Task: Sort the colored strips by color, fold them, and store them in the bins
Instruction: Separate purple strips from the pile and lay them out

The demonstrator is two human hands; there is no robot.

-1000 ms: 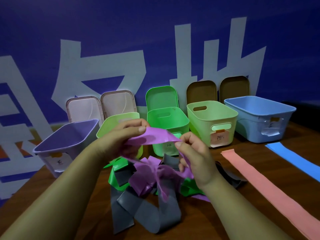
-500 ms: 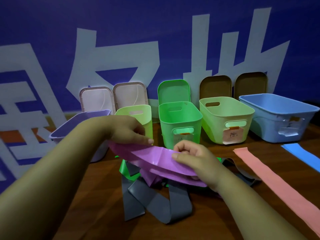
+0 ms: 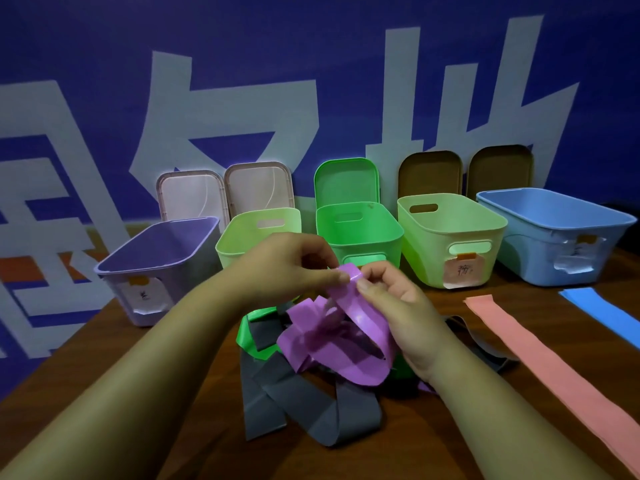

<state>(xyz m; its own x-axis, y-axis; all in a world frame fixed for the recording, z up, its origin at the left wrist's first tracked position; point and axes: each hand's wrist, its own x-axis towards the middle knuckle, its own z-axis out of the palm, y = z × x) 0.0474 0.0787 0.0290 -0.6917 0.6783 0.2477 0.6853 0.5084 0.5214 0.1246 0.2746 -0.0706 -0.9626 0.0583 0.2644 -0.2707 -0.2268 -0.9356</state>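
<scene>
Both hands meet over a tangled pile of strips on the brown table [image 3: 138, 393]. My left hand [image 3: 287, 265] and my right hand [image 3: 391, 299] pinch the same end of a purple strip [image 3: 349, 337], which loops down into the pile. Under it lie grey strips [image 3: 294, 403] and a green strip [image 3: 249, 336]. A pink strip [image 3: 540, 358] and a blue strip [image 3: 602, 311] lie flat to the right. Behind stand a purple bin [image 3: 156, 265], a light green bin [image 3: 242, 240], a bright green bin [image 3: 360, 230], another light green bin [image 3: 450, 237] and a blue bin [image 3: 554, 233].
Several lids lean against the blue wall behind the bins: two pale pink [image 3: 225, 192], one green [image 3: 346, 181], two brown [image 3: 464, 171]. Paper labels hang on the bin fronts. The table's left edge runs diagonally at the lower left.
My hands have come together: the purple strip, stretched wide between them half a second ago, now has its end pinched by both hands and hangs in a loop.
</scene>
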